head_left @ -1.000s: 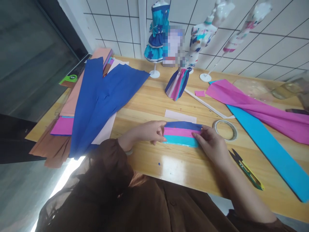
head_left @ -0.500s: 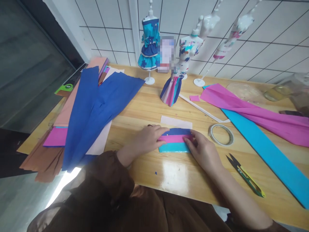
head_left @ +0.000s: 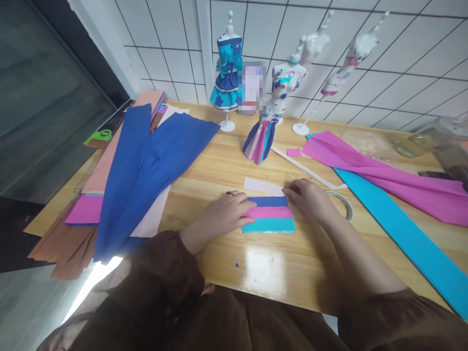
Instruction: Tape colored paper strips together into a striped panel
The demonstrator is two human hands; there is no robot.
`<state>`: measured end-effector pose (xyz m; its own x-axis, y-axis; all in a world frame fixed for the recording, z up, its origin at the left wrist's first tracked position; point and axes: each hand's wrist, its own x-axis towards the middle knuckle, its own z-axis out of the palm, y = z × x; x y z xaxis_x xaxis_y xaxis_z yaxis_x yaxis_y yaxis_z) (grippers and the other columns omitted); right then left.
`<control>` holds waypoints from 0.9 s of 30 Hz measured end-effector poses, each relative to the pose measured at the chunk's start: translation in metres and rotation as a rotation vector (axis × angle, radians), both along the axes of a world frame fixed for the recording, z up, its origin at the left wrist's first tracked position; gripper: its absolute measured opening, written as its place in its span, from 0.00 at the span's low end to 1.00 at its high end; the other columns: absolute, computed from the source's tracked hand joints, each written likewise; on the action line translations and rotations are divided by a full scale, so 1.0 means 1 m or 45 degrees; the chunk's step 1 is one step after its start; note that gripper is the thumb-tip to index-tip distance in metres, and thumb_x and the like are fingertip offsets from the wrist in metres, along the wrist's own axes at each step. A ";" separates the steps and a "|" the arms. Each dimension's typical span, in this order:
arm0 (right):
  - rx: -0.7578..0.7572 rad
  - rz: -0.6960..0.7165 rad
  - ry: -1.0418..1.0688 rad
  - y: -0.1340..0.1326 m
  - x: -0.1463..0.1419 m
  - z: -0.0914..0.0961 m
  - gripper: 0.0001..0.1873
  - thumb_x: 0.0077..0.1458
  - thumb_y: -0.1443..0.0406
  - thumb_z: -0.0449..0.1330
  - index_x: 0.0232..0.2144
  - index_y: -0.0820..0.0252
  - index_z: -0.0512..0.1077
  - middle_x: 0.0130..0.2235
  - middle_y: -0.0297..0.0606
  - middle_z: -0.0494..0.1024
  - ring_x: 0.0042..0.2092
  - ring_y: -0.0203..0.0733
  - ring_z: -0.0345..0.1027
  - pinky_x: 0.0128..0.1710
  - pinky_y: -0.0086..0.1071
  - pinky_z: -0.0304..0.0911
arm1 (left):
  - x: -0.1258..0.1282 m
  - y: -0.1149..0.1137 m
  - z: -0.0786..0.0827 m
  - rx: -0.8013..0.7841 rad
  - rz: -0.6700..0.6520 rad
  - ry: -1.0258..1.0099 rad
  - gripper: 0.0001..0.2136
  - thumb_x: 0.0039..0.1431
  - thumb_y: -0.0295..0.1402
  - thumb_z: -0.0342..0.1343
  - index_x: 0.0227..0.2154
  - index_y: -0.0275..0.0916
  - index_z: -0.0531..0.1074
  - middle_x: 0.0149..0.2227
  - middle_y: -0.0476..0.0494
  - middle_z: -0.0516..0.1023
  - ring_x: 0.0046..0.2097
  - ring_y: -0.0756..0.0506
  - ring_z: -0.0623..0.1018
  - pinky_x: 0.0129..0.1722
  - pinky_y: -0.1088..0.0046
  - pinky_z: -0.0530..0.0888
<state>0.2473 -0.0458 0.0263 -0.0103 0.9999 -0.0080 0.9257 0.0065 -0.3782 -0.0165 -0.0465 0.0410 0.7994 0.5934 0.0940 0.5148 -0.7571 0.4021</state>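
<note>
Stacked strips of paper, dark blue, pink and turquoise (head_left: 270,212), lie side by side on the wooden table in front of me. My left hand (head_left: 228,213) rests on their left end, fingers stretched out and pressing down. Just behind them lies a loose pale pink paper strip (head_left: 262,185). My right hand (head_left: 307,197) has its thumb and fingertips pinched at the right end of that pale strip, close to the blue strip's corner. Its fingertips partly hide the strip's end. A tape roll (head_left: 343,204) is partly covered by my right forearm.
Blue crepe paper (head_left: 161,156) and folded sheets lie at left, with a green tape measure (head_left: 100,135). Pink crepe paper (head_left: 376,168) crosses a turquoise length (head_left: 395,214) at right. Behind stand small mannequins, one in a blue dress (head_left: 227,73), one in a striped skirt (head_left: 260,142).
My right hand has left the striped strips' right end and moved back to the pale pink strip. My left hand stays on the left end. The thread snips are now hidden by my right arm.
</note>
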 end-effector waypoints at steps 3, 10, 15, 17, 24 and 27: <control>-0.019 0.009 0.000 -0.001 -0.001 0.005 0.13 0.53 0.58 0.53 0.21 0.58 0.66 0.27 0.38 0.71 0.28 0.40 0.65 0.26 0.32 0.56 | 0.000 0.001 -0.003 0.010 0.054 -0.076 0.13 0.58 0.39 0.51 0.43 0.39 0.70 0.38 0.44 0.70 0.43 0.45 0.70 0.44 0.67 0.66; 0.408 0.082 -0.073 -0.047 -0.016 0.040 0.09 0.57 0.61 0.52 0.32 0.58 0.69 0.31 0.38 0.75 0.32 0.41 0.69 0.30 0.32 0.59 | 0.001 0.006 -0.008 0.060 0.336 -0.469 0.24 0.54 0.37 0.55 0.53 0.38 0.60 0.47 0.39 0.68 0.50 0.43 0.68 0.50 0.62 0.65; 0.539 0.469 -0.103 -0.110 -0.027 0.060 0.09 0.56 0.70 0.54 0.40 0.60 0.68 0.36 0.40 0.75 0.37 0.41 0.69 0.35 0.33 0.62 | 0.000 0.001 0.004 0.043 0.105 -0.620 0.34 0.47 0.42 0.61 0.56 0.40 0.55 0.58 0.34 0.58 0.60 0.38 0.57 0.57 0.55 0.56; 0.502 0.548 -0.091 -0.132 -0.027 0.061 0.14 0.55 0.72 0.52 0.44 0.60 0.67 0.38 0.42 0.75 0.38 0.42 0.69 0.37 0.35 0.63 | 0.002 -0.003 0.007 -0.034 -0.060 -0.623 0.27 0.47 0.41 0.61 0.50 0.38 0.64 0.54 0.34 0.64 0.58 0.39 0.60 0.56 0.57 0.58; 0.465 0.353 0.060 -0.170 -0.026 0.041 0.14 0.55 0.69 0.55 0.45 0.55 0.66 0.37 0.38 0.77 0.37 0.41 0.72 0.35 0.34 0.67 | 0.003 -0.029 0.016 -0.524 -0.300 -0.357 0.06 0.58 0.31 0.51 0.29 0.36 0.72 0.30 0.47 0.77 0.35 0.51 0.73 0.37 0.75 0.67; 0.339 0.142 0.286 -0.170 -0.032 0.033 0.11 0.54 0.65 0.56 0.42 0.52 0.67 0.38 0.38 0.76 0.39 0.43 0.72 0.37 0.36 0.68 | -0.002 -0.044 0.024 -0.588 -0.240 -0.306 0.06 0.58 0.29 0.51 0.29 0.37 0.72 0.30 0.49 0.77 0.35 0.52 0.73 0.37 0.76 0.66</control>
<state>0.2150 -0.2163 0.0588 -0.0912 0.9594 0.2670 0.8080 0.2280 -0.5433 -0.0190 -0.0906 0.0653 0.8840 0.4647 0.0507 0.2402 -0.5447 0.8035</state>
